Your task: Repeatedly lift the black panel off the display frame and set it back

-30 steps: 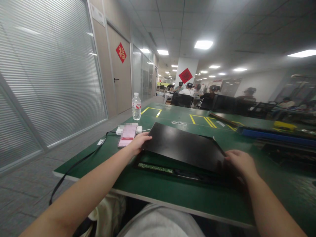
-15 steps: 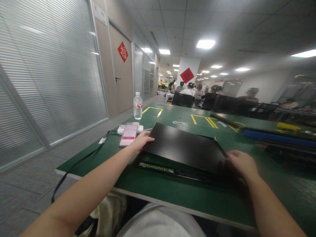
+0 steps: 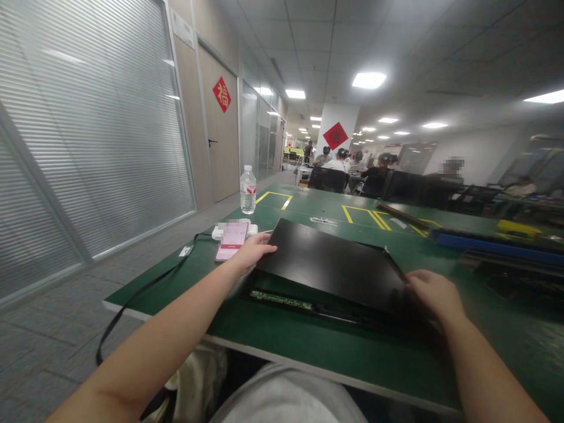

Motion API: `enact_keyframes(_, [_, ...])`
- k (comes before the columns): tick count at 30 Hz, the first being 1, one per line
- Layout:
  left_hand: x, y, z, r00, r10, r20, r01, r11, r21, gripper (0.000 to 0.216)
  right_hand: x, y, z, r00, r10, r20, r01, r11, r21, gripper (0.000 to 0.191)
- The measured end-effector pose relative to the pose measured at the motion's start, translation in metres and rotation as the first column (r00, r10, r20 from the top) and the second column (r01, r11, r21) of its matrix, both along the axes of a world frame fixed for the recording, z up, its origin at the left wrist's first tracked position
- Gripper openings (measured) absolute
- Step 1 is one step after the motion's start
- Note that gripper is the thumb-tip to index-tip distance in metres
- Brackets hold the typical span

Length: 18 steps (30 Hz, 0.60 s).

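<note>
1. A flat black panel [image 3: 331, 263] lies tilted on a green table [image 3: 308, 341], its near edge raised over a frame with a green circuit strip [image 3: 282, 299].
2. The left hand [image 3: 251, 252] grips the panel's left edge, fingers curled around it.
3. The right hand [image 3: 434, 294] clasps the panel's right corner.
4. A phone [image 3: 232, 240] lies just beside the left hand; a water bottle [image 3: 248, 190] stands farther back.

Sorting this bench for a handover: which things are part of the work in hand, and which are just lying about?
In hand:
black panel, held by left hand and right hand
circuit strip under it

Lying about:
phone
water bottle
black cable
blue bar
</note>
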<state>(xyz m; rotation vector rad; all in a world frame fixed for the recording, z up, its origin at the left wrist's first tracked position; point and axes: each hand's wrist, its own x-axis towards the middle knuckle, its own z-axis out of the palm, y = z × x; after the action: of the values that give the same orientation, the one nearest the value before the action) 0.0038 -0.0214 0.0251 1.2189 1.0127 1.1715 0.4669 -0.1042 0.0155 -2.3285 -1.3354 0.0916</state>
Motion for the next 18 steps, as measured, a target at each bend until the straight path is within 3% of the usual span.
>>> enact_keyframes(9, [0.0,0.0,0.002,0.999,-0.03,0.015,0.03,1.0,-0.006,0.055,0.002,0.0,-0.002,0.999,-0.002,-0.038,0.002,1.0,0.013,0.031])
enact_keyframes(11, [0.001,-0.001,0.002,0.999,-0.032,0.024,0.033,0.999,-0.013,0.053,-0.004,0.001,0.002,0.998,-0.004,-0.055,0.008,0.998,0.056,0.029])
enact_keyframes(13, [0.001,-0.002,0.003,0.999,-0.028,0.023,0.029,0.999,-0.018,0.052,-0.017,-0.001,0.012,0.993,0.013,-0.117,0.008,0.984,0.18,0.026])
enact_keyframes(15, [0.001,-0.004,0.004,1.0,-0.022,0.013,0.022,1.0,-0.022,0.051,-0.041,-0.009,0.027,0.942,0.156,-0.296,-0.05,0.941,0.336,0.027])
enact_keyframes(17, [0.001,-0.005,0.005,1.0,-0.022,0.002,0.022,0.999,-0.029,0.051,-0.075,-0.027,0.047,0.779,0.45,-0.437,-0.238,0.857,0.458,0.033])
enact_keyframes(18, [0.001,-0.006,0.006,1.0,-0.025,-0.004,0.025,0.999,-0.034,0.05,-0.095,-0.04,0.058,0.665,0.599,-0.447,-0.353,0.779,0.518,0.032])
